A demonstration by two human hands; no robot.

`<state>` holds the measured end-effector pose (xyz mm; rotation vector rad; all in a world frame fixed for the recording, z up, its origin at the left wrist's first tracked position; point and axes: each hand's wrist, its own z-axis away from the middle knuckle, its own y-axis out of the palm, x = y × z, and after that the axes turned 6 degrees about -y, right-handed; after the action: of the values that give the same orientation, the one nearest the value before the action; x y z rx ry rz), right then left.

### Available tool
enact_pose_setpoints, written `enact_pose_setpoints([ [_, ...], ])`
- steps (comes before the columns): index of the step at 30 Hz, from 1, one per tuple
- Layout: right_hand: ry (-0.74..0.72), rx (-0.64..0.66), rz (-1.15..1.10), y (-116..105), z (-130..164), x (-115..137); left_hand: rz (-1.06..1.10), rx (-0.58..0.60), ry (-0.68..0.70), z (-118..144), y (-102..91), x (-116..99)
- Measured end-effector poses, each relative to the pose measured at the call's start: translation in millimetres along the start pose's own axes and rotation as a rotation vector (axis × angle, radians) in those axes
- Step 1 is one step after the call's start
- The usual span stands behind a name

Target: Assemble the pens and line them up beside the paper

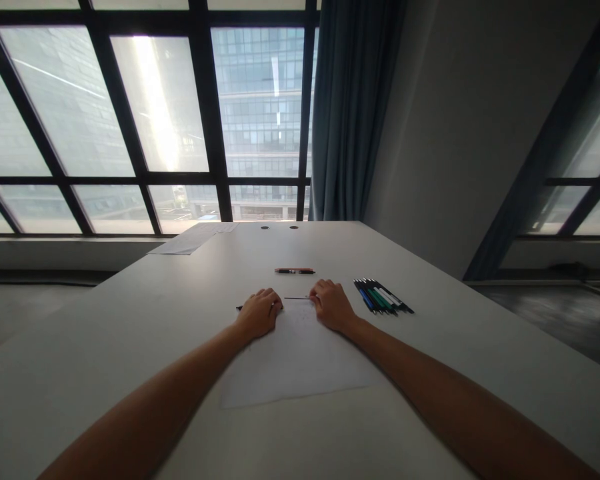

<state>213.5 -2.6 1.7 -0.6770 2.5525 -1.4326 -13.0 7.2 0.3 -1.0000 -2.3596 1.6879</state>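
Flanking both hands — left hand [259, 312] clamped on pen body [241, 307], right hand [331, 304] pinching refill [296, 298] — spare pens [383, 297], paper [295, 360].

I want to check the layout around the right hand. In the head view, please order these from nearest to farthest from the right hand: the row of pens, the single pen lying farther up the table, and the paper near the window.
1. Row of pens: just right of the right hand.
2. Single pen: just beyond the hand, slightly left.
3. Paper near the window: far end of the table, to the left.
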Motion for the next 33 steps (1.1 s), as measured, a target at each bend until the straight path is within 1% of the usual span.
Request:
enact_pose_setpoints([
  [3,0.048,-0.081,-0.036,-1.0,-0.7,0.4,0.066,-0.067,-0.097,0.2,-0.5,1.1],
  [5,0.024,-0.146,-0.075,-1.7,-0.3,0.8,0.094,-0.106,-0.136,0.3,-0.2,2.1],
  [8,-0.045,-0.212,-0.122,-1.7,0.9,1.0,0.116,-0.147,-0.122,-0.1,1.8,3.9],
  [13,-0.056,-0.236,-0.138,0.6,2.0,-1.2,0.156,-0.197,-0.086,-1.4,5.7,6.0],
  [19,-0.078,-0.214,-0.135,-0.6,2.3,-2.0,0.158,-0.193,-0.083,-1.2,5.5,5.3],
  [22,-0.142,-0.245,-0.117,-3.1,2.6,-0.4,0.163,-0.193,-0.037,-1.2,5.9,5.1],
  [25,-0.279,-0.245,-0.151,-3.9,2.8,2.7,0.17,-0.201,0.07,-1.6,7.6,5.1],
  [27,-0.327,-0.232,-0.203,-2.3,2.7,3.8,0.175,-0.198,0.148,-1.9,9.0,5.1],
  [29,-0.264,-0.233,-0.206,1.0,2.2,2.5,0.191,-0.213,0.208,-2.0,9.9,4.9],
  [31,-0.139,-0.222,-0.137,4.9,1.5,-1.3,0.221,-0.248,0.233,-1.8,9.7,4.4],
  [33,-0.035,-0.17,-0.045,8.7,0.5,-6.1,0.236,-0.274,0.241,-1.4,8.1,3.5],
])
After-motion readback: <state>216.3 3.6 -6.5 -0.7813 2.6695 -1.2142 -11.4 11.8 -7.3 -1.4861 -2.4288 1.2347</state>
